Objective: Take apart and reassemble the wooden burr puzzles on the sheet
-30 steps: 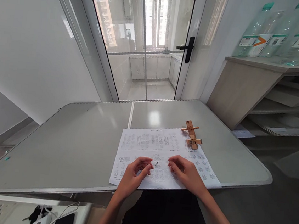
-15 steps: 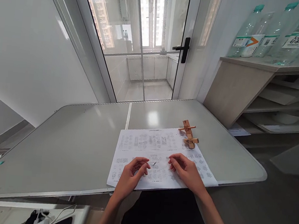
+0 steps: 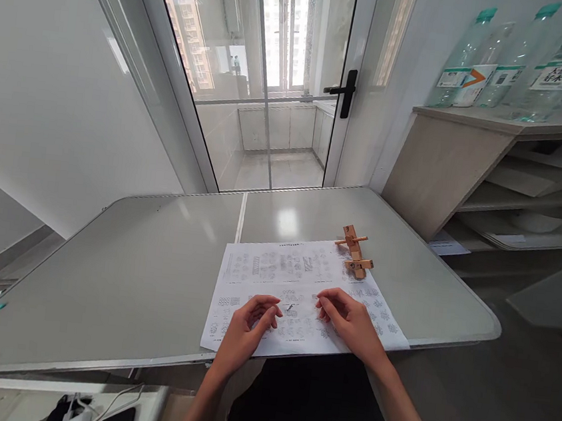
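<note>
A grey table (image 3: 154,271) fills the middle of the frame; a glass door (image 3: 274,82) is seen at upper centre, and a shelf (image 3: 467,163) with plastic bottles (image 3: 482,64) at upper right. A printed sheet (image 3: 279,270) lies at lower centre, with a wooden puzzle piece (image 3: 355,252) touching its upper right corner. The left hand (image 3: 245,331) and right hand (image 3: 352,322) rest on the sheet, fingers loosely curled, nothing gripped; the print is too small to be read; cables at lower left are cut off.
</note>
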`<state>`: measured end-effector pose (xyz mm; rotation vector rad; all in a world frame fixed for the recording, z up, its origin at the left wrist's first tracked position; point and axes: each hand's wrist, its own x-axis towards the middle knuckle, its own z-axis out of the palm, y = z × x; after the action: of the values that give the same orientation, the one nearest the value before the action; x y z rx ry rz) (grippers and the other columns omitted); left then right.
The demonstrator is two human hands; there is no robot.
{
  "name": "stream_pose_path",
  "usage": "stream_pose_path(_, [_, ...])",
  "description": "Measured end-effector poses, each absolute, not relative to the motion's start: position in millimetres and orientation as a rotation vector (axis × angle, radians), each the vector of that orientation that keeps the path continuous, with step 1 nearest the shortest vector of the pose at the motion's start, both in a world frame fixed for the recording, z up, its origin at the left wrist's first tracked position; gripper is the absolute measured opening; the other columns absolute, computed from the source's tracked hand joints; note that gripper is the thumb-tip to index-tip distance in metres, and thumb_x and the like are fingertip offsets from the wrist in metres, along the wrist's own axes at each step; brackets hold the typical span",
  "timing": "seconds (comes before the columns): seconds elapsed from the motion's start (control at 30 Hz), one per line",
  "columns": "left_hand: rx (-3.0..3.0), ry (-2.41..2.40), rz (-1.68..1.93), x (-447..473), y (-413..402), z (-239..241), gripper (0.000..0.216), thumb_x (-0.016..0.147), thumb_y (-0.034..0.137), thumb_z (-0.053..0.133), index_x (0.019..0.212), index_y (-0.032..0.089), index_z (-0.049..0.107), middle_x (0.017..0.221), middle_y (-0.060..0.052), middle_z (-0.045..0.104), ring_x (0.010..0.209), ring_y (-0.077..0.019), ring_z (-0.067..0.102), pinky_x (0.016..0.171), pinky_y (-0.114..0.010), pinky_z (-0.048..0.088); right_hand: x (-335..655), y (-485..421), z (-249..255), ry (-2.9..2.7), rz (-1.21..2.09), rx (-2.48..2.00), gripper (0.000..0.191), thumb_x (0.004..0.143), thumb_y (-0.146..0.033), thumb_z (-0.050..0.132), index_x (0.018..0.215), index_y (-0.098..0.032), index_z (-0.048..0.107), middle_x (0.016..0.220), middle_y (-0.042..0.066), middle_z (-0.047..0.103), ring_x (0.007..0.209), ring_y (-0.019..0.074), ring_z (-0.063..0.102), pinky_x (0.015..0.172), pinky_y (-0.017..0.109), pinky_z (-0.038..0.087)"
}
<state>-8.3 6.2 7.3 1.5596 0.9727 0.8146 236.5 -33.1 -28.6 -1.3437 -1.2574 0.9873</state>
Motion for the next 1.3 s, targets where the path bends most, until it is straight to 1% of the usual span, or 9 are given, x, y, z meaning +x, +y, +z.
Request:
stream_pose_path(0.67, [1.578,0.992,0.816,-8.1,6.6,7.9,0.033,0.099,0.049,0.060,0.114,0.020,0.068,0.098,-0.007,0.072,0.082,-0.0187,0.066,0.086,-0.036,0.056,237.3,-32.4,-29.5,-1.271,0.975,-1.356,0.041,0.097,-0.062,0.057,0.101,-0.023,0.068,0.090,0.006,0.074,0.075,0.0209,0.068,0.072,0.034,0.057])
stream_pose_path(0.87, [1.575,0.980,0.811,-9.1,7.7,4.8,0.033,0.099,0.048,0.060,0.115,0.020,0.068,0.098,-0.007,0.072,0.083,-0.0185,0.065,0.086,-0.036,0.055,237.5,-32.2,-30.8,-1.267,0.969,-1.357,0.039,0.098,-0.060,0.058,0.102,-0.023,0.068,0.090,0.005,0.074,0.074,0.0198,0.068,0.073,0.033,0.057])
stream_pose_path(1.13, [1.571,0.984,0.810,-9.2,7.0,5.3,0.033,0.099,0.048,0.059,0.115,0.021,0.068,0.099,-0.007,0.072,0.083,-0.0192,0.066,0.085,-0.035,0.055,237.2,-34.2,-27.6,-1.271,0.970,-1.346,0.038,0.099,-0.059,0.057,0.104,-0.023,0.069,0.092,0.006,0.074,0.077,0.0206,0.068,0.072,0.034,0.057])
stream_pose_path(1.3, [1.560,0.982,0.812,-9.1,7.5,4.7,0.033,0.098,0.048,0.060,0.115,0.021,0.068,0.098,-0.007,0.073,0.082,-0.0189,0.065,0.084,-0.035,0.055,237.4,-33.3,-28.8,-1.262,0.980,-1.363,0.041,0.096,-0.062,0.059,0.102,-0.023,0.069,0.090,0.006,0.074,0.076,0.0211,0.069,0.072,0.034,0.057])
